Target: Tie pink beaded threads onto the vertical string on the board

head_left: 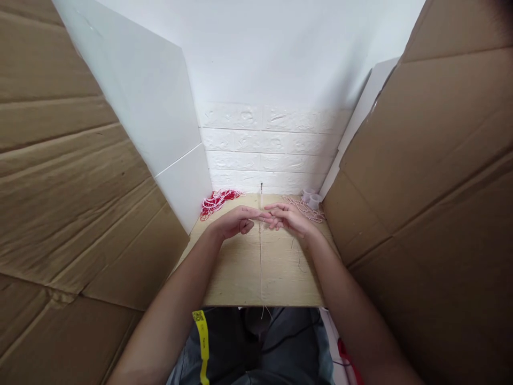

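A thin pale cord (261, 267) runs from a small hook (262, 185) at the back down the middle of the wooden board, with loose ends over the front edge. My left hand (239, 221) comes in from the left, its lower fingers curled and its fingertips at the cord. From the other side my right hand (292, 218) meets it, fingers bent and pinched on fine strands. The fingertips of both hands touch and overlap, hiding the exact grip and any knot there.
Red and white cords (218, 203) lie heaped at the back left, pale pink cords (306, 208) at the back right beside small translucent cups (311, 199). Cardboard walls (100, 203) flank the wooden board (232, 272). A yellow tag strip (203, 339) hangs near my left arm.
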A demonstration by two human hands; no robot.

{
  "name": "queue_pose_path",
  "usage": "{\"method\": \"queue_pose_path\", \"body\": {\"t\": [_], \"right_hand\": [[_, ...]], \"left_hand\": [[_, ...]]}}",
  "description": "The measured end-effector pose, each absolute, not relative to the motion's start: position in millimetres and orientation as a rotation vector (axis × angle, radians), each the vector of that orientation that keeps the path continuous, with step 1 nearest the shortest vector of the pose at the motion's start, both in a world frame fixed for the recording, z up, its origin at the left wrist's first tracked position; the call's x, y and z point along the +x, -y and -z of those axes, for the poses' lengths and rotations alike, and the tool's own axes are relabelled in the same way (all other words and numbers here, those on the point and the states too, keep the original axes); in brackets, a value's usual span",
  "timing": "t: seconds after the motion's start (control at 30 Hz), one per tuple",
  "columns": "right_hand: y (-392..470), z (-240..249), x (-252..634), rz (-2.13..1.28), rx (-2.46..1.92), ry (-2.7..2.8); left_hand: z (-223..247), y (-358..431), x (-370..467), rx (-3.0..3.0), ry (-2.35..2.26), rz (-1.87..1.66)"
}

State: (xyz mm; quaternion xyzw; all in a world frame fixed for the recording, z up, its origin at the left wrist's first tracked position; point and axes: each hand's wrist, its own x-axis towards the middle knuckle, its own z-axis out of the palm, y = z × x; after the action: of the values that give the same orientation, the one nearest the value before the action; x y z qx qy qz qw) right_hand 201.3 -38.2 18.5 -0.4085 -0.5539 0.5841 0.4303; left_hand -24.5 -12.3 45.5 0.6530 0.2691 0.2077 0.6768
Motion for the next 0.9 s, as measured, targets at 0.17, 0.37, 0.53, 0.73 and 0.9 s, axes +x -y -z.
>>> {"method": "queue_pose_path", "body": {"t": [0.17, 0.37, 0.53, 0.73, 0.9], "right_hand": [[42.0, -20.6, 203.2, -1.385, -0.974, 1.436], [25.4, -3.1, 208.9, -0.965, -1.265, 1.497], [31.2, -11.2, 203.8, -0.879, -1.219, 1.555], [44.7, -26.7, 198.9, -1.354, -0.953, 1.64], [44.6, -24.8, 203.4, -1.284, -1.002, 1.834]], "left_hand": [[-45.0, 11.9, -24.1, 1.505, -0.621, -0.444], [-44.2, 13.5, -23.3, 1.508, -0.629, -0.394], [-42.0, 11.9, -22.5, 1.506, -0.647, -0.393], [-38.2, 8.2, -22.7, 1.544, -0.62, -0.392], [-39.8, 10.0, -22.8, 1.59, -0.696, -0.358]]}}
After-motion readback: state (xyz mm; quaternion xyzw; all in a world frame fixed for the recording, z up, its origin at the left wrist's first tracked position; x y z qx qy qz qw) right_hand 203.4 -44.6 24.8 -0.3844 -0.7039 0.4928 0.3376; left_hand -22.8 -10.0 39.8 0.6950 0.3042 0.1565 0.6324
